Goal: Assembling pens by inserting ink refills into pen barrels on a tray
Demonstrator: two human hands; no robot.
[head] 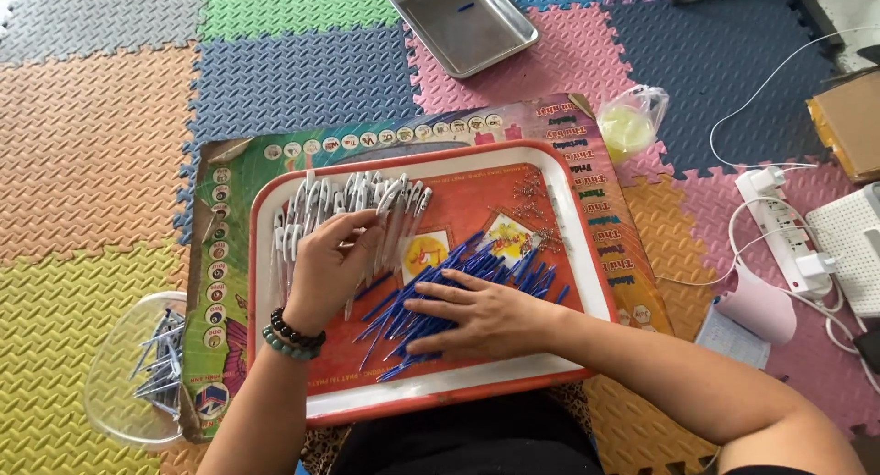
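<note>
- A clear plastic bowl (119,383) sits on the foam mat beside the bottom-left corner of the printed board (234,177); it holds a bundle of thin grey pieces, likely finished or part-made pens, though they are too small to tell.
- The red tray with a white rim (275,347) lies on the board and carries everything the hands work on.
- Along the tray's upper-left part lies a heap of white pen barrels (367,195), many of them, loosely side by side.
- The left hand (332,266), with bead bracelets at the wrist, rests on the lower edge of that heap, fingers curled around one or two barrels.
- In the tray's middle, towards its near edge, lies a spread of blue refills (495,264); the right hand (486,314) lies flat on them, fingers spread wide, gripping nothing.
- Near the tray's upper-right corner is a small scatter of thin metal springs (536,214).
- Judging by the large piles of barrels and refills on the tray, most of the sorting or assembling looks undone; the bowl's contents are the only batch set apart.
- Beyond the board's far edge, a steel tray (431,35) holds a single blue piece.
- Off the board's top-right corner sits a small clear bag (632,127) with something yellowish inside.
</note>
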